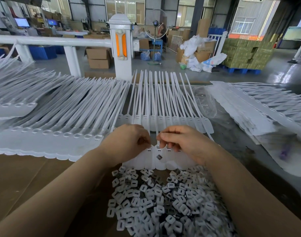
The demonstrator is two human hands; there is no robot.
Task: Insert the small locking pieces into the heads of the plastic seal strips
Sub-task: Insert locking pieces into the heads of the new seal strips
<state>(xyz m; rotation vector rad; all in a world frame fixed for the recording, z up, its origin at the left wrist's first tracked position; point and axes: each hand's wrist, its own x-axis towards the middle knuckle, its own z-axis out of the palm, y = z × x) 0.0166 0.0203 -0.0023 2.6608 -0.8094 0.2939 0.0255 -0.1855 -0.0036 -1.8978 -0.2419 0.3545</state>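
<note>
Both hands sat curled at the seal-strip heads [159, 148], left hand [129, 142] and right hand [182, 142] apparently pinching locking pieces, tails running straight away, loose piece [159, 157] just nearer.

Bare cardboard [26, 177] on the bench at the near left gives open room. The pile of locking pieces [163, 199] fills the near middle. Strips [52, 108] crowd the left, more strips [163, 100] the far middle, a stack [265, 113] the right.
</note>
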